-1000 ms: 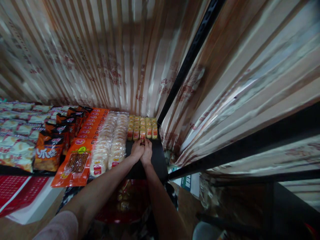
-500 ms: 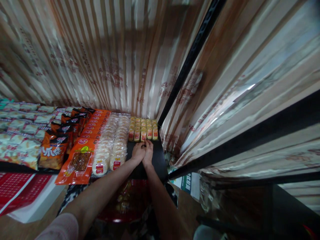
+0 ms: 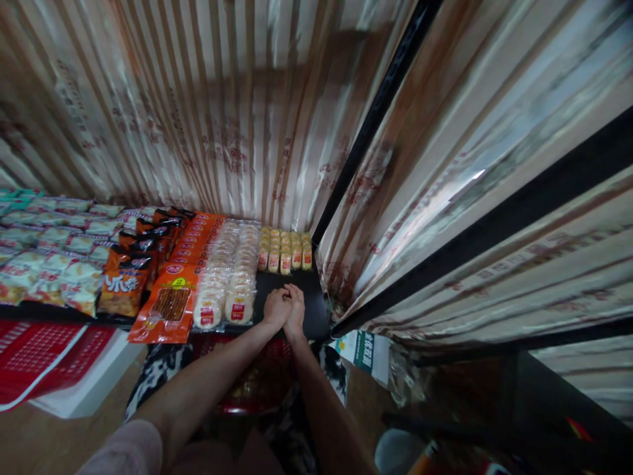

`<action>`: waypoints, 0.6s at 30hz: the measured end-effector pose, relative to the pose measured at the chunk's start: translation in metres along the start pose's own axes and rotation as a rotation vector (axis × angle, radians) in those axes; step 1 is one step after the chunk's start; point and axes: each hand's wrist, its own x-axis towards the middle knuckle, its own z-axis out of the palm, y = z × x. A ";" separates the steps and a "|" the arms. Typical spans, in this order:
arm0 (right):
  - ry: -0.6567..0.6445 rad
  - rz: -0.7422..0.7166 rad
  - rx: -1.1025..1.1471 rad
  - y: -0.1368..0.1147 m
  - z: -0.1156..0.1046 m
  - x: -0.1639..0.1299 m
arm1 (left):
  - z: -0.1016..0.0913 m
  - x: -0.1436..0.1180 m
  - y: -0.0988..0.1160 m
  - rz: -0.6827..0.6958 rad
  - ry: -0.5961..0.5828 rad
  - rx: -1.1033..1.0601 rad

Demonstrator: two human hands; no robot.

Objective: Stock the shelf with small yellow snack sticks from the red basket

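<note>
both hands meeting over the bare dark shelf (image 3: 311, 316), left hand (image 3: 275, 309) and right hand (image 3: 296, 310) touching, fingers curled together, can't tell if they're pinching anything, small yellow snack packs (image 3: 285, 251) sitting just beyond the fingers, round cake packs (image 3: 232, 280) lying left of them

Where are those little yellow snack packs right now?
In the head view, the small yellow packs sit at the back right of the dark shelf, right of the round white cake rows and just beyond both hands.

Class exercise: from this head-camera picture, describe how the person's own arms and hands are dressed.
The left hand and right hand are bare, with no gloves, rings or watch visible. Both forearms are uncovered. A pale pink sleeve shows on the left upper arm at the picture's bottom edge.
</note>
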 end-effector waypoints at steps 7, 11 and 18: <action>-0.063 -0.093 -0.131 -0.014 -0.013 -0.039 | 0.002 -0.025 -0.034 0.139 -0.032 0.260; -0.126 -0.123 -0.176 -0.018 -0.019 -0.062 | -0.005 -0.045 -0.049 0.176 -0.056 0.406; -0.158 -0.212 -0.199 -0.018 -0.021 -0.100 | -0.020 -0.083 -0.073 0.266 -0.006 0.432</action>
